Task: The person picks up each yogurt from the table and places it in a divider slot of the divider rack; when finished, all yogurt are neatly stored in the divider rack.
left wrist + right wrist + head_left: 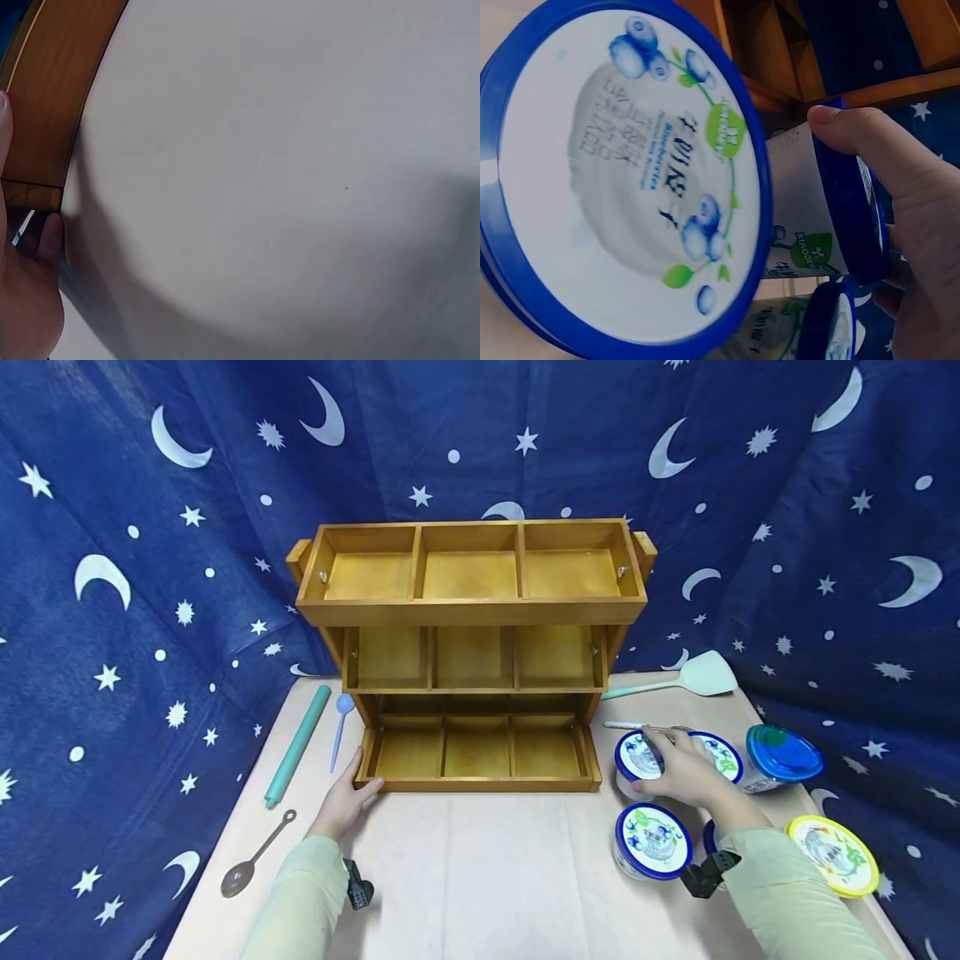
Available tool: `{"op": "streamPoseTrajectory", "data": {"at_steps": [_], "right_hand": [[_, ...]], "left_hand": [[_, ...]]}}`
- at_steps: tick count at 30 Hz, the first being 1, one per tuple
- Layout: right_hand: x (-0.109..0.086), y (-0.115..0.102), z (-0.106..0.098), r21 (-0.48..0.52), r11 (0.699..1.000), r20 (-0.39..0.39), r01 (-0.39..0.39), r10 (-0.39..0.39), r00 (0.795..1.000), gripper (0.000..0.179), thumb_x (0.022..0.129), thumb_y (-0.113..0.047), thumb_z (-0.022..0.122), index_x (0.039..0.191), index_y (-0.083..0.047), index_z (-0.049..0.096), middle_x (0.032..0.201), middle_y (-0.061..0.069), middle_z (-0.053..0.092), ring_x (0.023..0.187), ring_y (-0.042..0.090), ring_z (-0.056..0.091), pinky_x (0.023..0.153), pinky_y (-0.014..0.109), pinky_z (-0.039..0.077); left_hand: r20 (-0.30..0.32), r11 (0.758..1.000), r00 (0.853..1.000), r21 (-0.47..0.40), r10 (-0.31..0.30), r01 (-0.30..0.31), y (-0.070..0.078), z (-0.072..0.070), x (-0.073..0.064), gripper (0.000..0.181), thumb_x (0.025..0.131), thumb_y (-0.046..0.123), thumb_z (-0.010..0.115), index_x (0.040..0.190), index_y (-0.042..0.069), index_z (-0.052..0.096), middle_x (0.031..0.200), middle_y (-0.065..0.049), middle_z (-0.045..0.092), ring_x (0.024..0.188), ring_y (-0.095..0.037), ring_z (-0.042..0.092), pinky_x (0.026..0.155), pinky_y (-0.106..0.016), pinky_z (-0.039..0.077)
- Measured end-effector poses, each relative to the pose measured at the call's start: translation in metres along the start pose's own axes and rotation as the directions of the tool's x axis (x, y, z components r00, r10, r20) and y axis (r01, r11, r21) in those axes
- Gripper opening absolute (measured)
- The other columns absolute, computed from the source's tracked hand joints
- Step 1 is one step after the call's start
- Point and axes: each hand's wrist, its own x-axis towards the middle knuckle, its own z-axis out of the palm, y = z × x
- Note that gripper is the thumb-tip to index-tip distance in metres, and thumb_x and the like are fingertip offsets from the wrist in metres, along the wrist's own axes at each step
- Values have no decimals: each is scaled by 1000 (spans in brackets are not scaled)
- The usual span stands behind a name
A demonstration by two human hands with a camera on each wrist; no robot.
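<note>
Right hand grips blue-lidded tub by lid rim, right of wooden rack, near its lowest tier. Left hand holds rack's front left corner. Tub probably light, walls thin, lid slippery; best hold: stiff rim, thumb opposing fingers.

Table leaves passage before the rack, tubs obstructing its right

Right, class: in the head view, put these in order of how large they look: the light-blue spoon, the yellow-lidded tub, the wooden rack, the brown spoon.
1. Wooden rack
2. Yellow-lidded tub
3. Brown spoon
4. Light-blue spoon
The brown spoon lies nearer the camera, so the spoons' true sizes are unsure.
</note>
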Motion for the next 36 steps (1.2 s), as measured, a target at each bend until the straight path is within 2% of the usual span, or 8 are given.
{"op": "streamPoseTrajectory", "data": {"at_steps": [4, 10, 16, 20, 23, 29, 36], "right_hand": [[-2, -3, -7, -13, 1000, -28, 8, -9, 1000, 104, 67, -49, 78, 145, -4, 28, 138, 34, 24, 121, 52, 21, 93, 70, 21], [-3, -13, -17, -13, 1000, -47, 3, -4, 999, 103, 66, -51, 77, 145, -5, 29, 138, 32, 25, 119, 49, 23, 91, 69, 24], [-3, -22, -21, 34, 999, -53, 16, -14, 998, 106, 65, -56, 76, 146, -7, 28, 139, 29, 25, 120, 46, 22, 90, 70, 28], [-2, -28, -23, 62, 998, -59, 33, -30, 998, 107, 66, -58, 75, 148, -9, 27, 141, 28, 24, 122, 46, 21, 89, 71, 28], [0, -34, -24, 85, 995, -55, 48, -44, 998, 105, 66, -57, 76, 147, -10, 28, 143, 26, 24, 122, 45, 23, 89, 71, 29], [5, -43, -20, 164, 982, -38, 96, -91, 995, 101, 67, -50, 78, 147, -9, 30, 143, 24, 22, 124, 46, 29, 90, 69, 32], [9, -55, -14, 188, 969, -22, 160, -158, 987, 99, 68, -48, 78, 147, -13, 31, 145, 21, 21, 123, 45, 36, 91, 66, 36]], "left_hand": [[-9, 1000, 1000, 4, 2, -2, -2, 2, -1, 81, 93, 43, 54, 152, 23, 3, 155, -17, 12, 137, -42, 17, 110, -54, 14], [-40, 1000, 999, 23, 9, -9, -1, 4, -2, 79, 93, 43, 54, 152, 22, 5, 154, -17, 13, 136, -42, 18, 110, -53, 15], [-73, 1000, 997, 0, 18, -19, -1, 6, -3, 79, 92, 41, 57, 152, 22, 9, 153, -17, 18, 136, -42, 21, 110, -53, 17], [-73, 1000, 997, -21, 6, -7, -3, 7, -1, 80, 91, 42, 58, 152, 25, 9, 153, -17, 18, 137, -40, 19, 110, -53, 17], [-71, 1000, 997, -25, -3, 1, -6, 7, -1, 80, 92, 43, 56, 152, 26, 8, 153, -18, 17, 138, -39, 18, 111, -52, 15], [-110, 999, 994, -36, 22, -26, -11, 10, -1, 80, 91, 42, 58, 152, 22, 10, 152, -20, 19, 138, -38, 18, 111, -50, 16], [-105, 998, 994, -48, 34, -39, -11, 12, 0, 80, 92, 41, 58, 152, 22, 10, 153, -19, 18, 139, -36, 17, 112, -48, 15]]}}
